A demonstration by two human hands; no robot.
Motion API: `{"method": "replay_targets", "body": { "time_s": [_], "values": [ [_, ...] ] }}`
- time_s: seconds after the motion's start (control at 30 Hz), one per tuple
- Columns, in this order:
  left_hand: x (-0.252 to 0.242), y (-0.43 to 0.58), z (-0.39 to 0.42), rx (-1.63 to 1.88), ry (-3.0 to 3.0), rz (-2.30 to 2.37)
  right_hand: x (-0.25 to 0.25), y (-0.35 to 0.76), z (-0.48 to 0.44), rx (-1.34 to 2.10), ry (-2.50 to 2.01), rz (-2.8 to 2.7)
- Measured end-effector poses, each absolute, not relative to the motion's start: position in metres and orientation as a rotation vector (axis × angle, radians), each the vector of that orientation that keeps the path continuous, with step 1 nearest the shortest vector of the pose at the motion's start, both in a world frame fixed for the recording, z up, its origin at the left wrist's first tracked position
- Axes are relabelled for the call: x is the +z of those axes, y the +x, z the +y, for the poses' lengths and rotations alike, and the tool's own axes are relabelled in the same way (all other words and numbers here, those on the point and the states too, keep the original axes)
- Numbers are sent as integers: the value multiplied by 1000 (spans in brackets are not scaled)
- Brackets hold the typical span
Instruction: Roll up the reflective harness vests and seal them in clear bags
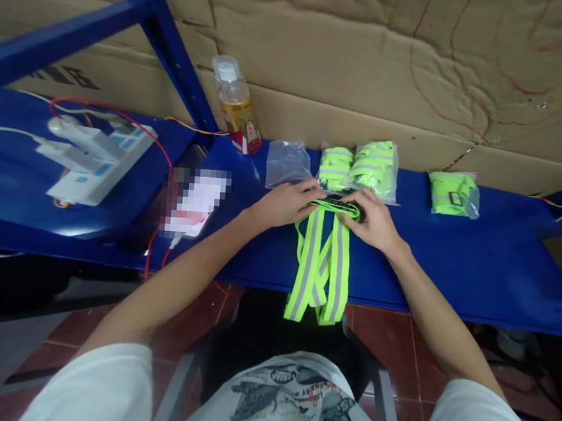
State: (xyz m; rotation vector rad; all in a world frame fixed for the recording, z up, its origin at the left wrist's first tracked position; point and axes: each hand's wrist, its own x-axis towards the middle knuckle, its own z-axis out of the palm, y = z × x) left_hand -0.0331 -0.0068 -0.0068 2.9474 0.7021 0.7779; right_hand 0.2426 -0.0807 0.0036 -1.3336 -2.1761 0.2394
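Observation:
A neon yellow-green reflective strap harness point(310, 264) with grey stripes is gathered at the shelf's middle, its loops hanging down past the front edge. My left hand point(288, 203) closes on the left end of the folded part. On the right end, my right hand point(373, 220) grips the same bundle between thumb and fingers. Some fingertips of both hands are hidden behind the straps. Just beyond my hands lie two clear bags with folded green straps, a left packed bag point(336, 166) and a right packed bag point(374, 167). An unfilled clear plastic bag point(288, 161) lies left of them.
Another packed strap bag point(454, 194) lies to the right on the blue shelf point(493, 270). At the left are a drink bottle point(239, 114), a phone point(197, 201) on a red cable, and a white power strip point(101, 166). Cardboard point(329, 73) stands behind; a blue post point(176, 56) rises left.

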Motion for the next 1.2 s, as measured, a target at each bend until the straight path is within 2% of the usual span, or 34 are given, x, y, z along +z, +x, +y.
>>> {"method": "replay_targets", "body": {
  "time_s": [0.2,0.4,0.53,0.73,0.93,1.2],
  "values": [
    [-11,-35,-17,749,2977,662,2,248,-78,515,-1213,-2059],
    [-3,-48,-10,695,2734,527,7,250,-81,652,-1251,-2060],
    [1,-50,-2,662,2497,480,6,251,-79,621,-1298,-2061],
    [-12,-44,0,710,2072,676,8,251,-82,390,-1411,-2163],
    [-11,-44,-3,638,2261,668,6,246,-85,508,-1331,-2057],
    [-4,-42,-26,872,2536,674,13,252,-85,686,-1330,-2084]
  ]
}}
